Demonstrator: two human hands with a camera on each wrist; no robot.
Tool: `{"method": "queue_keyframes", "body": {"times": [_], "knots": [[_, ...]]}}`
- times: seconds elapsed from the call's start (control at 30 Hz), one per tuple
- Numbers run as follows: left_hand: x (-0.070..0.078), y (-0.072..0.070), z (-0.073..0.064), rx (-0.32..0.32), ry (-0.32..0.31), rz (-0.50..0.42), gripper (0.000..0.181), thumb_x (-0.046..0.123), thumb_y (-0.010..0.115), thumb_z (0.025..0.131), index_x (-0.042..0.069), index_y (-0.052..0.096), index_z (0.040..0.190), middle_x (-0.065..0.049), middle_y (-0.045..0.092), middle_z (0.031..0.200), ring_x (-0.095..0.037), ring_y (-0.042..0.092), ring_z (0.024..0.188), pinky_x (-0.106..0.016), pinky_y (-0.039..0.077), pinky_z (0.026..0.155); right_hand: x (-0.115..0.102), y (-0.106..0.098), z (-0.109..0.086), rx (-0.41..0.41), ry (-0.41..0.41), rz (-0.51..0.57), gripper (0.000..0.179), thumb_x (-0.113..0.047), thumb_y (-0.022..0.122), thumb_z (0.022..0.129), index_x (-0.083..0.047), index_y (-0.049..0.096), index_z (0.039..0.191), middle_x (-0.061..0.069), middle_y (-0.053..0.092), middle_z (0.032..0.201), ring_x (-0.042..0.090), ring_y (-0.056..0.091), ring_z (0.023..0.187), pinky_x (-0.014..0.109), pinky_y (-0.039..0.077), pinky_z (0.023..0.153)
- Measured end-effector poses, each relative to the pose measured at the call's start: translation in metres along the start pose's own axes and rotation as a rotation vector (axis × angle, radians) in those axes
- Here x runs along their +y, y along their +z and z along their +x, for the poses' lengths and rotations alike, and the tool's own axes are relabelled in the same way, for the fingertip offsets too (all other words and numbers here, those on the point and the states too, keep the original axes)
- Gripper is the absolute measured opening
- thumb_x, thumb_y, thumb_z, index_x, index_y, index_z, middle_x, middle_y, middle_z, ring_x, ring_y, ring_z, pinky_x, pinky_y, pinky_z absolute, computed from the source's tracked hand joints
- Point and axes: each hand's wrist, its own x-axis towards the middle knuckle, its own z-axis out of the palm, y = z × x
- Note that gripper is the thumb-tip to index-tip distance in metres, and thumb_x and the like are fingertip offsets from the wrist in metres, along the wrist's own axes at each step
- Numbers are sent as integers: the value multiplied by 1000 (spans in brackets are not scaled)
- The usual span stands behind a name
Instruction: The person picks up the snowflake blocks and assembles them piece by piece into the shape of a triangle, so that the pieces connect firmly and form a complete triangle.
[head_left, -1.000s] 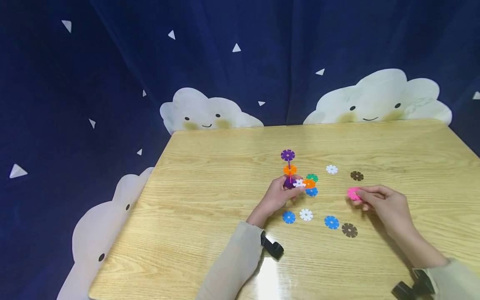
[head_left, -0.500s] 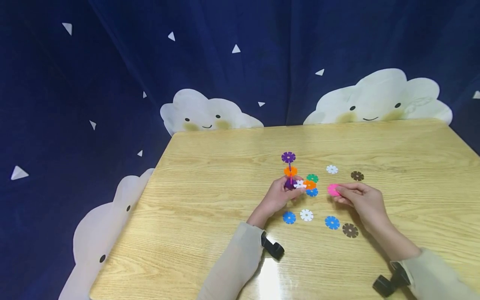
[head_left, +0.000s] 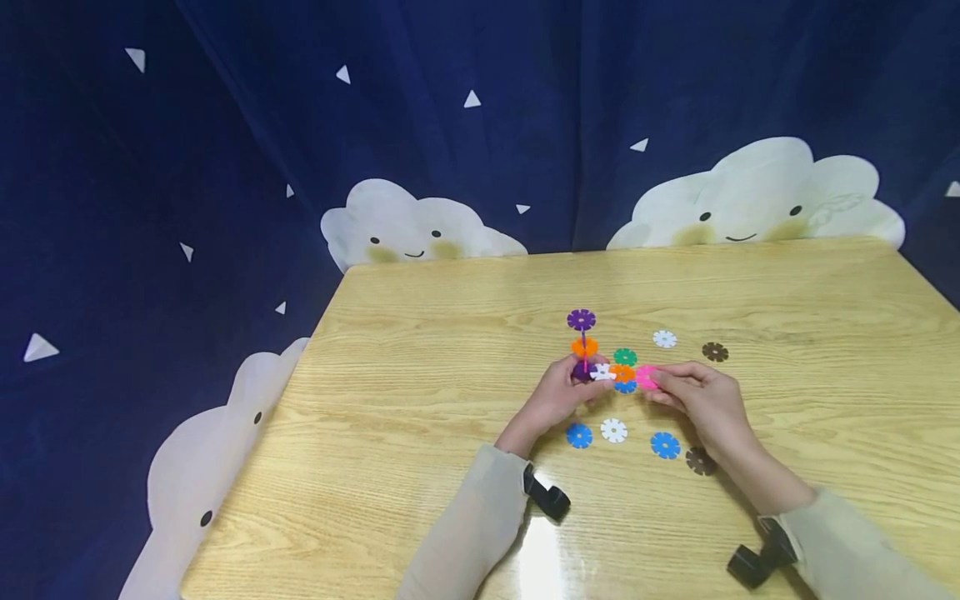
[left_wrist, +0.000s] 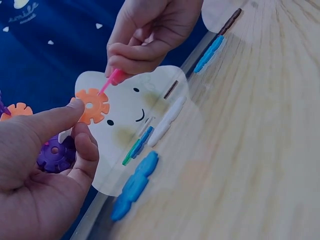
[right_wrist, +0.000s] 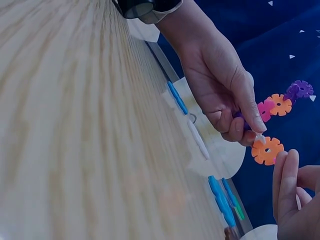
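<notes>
My left hand holds a build of joined plastic snowflake discs, its thumb and fingers pinching near the white disc. A purple disc tops the upright branch, above an orange one. Another orange disc sticks out sideways past the left thumb. Between thumb and fingers, my right hand pinches a pink snowflake disc. Seen edge-on in the left wrist view, the pink disc meets the orange disc's rim; whether it sits in a slot, I cannot tell.
Loose discs lie flat on the wooden table: green, white, brown, and several blue, white and brown ones nearer, including a blue disc. A dark blue curtain hangs behind the table.
The right hand has moved left, carrying the pink disc up to the build's outer orange disc. The left hand and build have shifted only slightly.
</notes>
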Motion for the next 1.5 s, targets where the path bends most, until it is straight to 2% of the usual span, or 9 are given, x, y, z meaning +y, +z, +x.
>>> {"method": "queue_keyframes", "body": {"times": [0.27, 0.4, 0.87, 1.03, 1.2, 1.3, 1.4, 1.5], "knots": [[-1, 1, 0, -16, -10, 19, 35, 21, 68, 93, 10, 61, 125, -2, 59, 76, -10, 51, 62, -18, 36, 51, 1, 3, 0, -18, 14, 29, 7, -5, 72, 87, -11, 73, 88, -1, 77, 85, 11, 74, 70, 21, 58, 71], [0, 0, 0, -33, 10, 50, 37, 22, 66, 94, 9, 60, 128, -1, 58, 75, -9, 50, 62, -17, 39, 54, 0, 5, 0, -11, 28, 30, 6, -5, 72, 88, -11, 73, 88, -2, 77, 86, 10, 74, 71, 21, 58, 71], [-1, -4, -1, -61, 74, 69, 35, 21, 64, 95, 8, 61, 128, -12, 60, 75, -12, 49, 64, -16, 37, 56, -1, 12, -1, 58, 63, 1, 14, -4, 70, 89, -15, 74, 81, -5, 76, 81, 8, 74, 69, 19, 58, 72], [-1, -3, -2, -72, 82, 37, 34, 18, 64, 95, 6, 61, 127, -6, 57, 71, -11, 48, 63, -16, 35, 54, 1, 16, -3, 94, 34, 33, 13, -5, 70, 89, -14, 74, 80, -5, 76, 80, 8, 74, 68, 19, 58, 70], [2, -1, -3, -69, 93, -7, 34, 16, 64, 95, 4, 61, 127, 0, 56, 70, -8, 49, 63, -15, 39, 58, 0, 21, -4, 109, -36, 74, 13, -1, 70, 87, -11, 73, 79, -3, 76, 78, 10, 73, 65, 21, 58, 67], [2, 0, -3, -58, 99, -13, 35, 16, 65, 95, 3, 61, 127, -5, 60, 74, -6, 51, 66, -15, 42, 61, -1, 23, -5, 105, -74, 84, 14, 1, 70, 86, -11, 74, 79, -2, 77, 78, 11, 73, 64, 21, 58, 66], [2, -1, -2, -62, 93, -29, 36, 15, 64, 95, 3, 60, 129, -17, 68, 88, -7, 57, 73, -15, 48, 68, -2, 23, -5, 95, -96, 99, 13, 1, 70, 87, -9, 74, 80, 0, 77, 79, 12, 74, 64, 22, 58, 66], [3, 1, -2, -71, 77, -67, 37, 14, 64, 95, 1, 59, 129, -26, 70, 104, -14, 65, 83, -18, 54, 77, -2, 22, -5, 87, -99, 107, 12, 2, 70, 87, -8, 74, 81, 1, 77, 80, 13, 74, 65, 23, 58, 67]]}}
